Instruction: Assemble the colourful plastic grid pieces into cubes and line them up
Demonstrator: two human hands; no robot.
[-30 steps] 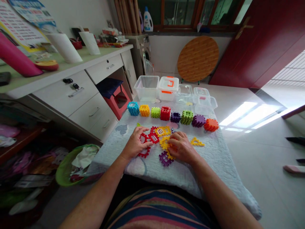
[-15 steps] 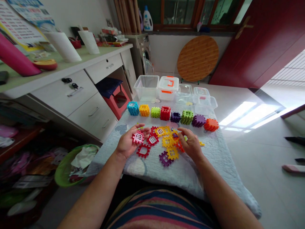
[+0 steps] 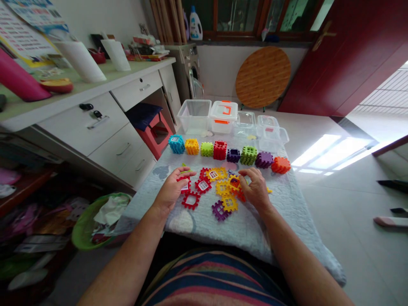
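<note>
My left hand (image 3: 172,187) is closed around a red interlocking building tile (image 3: 185,185) with a white window insert, partly covered by the fingers. To the right of it lie a red tile with a white window (image 3: 203,185) and an open red frame tile (image 3: 191,200). My right hand (image 3: 256,187) is curled over the right side of the loose pile, thumb and fingers pinching the edge of a yellow tile (image 3: 234,182). Under and beside it are orange pieces, partly hidden. Nearer me, a yellow tile (image 3: 229,203) overlaps a purple tile (image 3: 219,211).
Sorted stacks of tiles, from a blue stack (image 3: 177,144) to an orange stack (image 3: 280,165), stand in a row across the cloth-covered table (image 3: 191,231). Behind them are a clear plastic bin (image 3: 194,119), an orange-latched lidded box (image 3: 223,117) and smaller clear containers (image 3: 269,127).
My left fingers have closed over the red tile, which lay on the open palm. At my right fingertips a yellow tile now shows over the orange and purple pieces.
</note>
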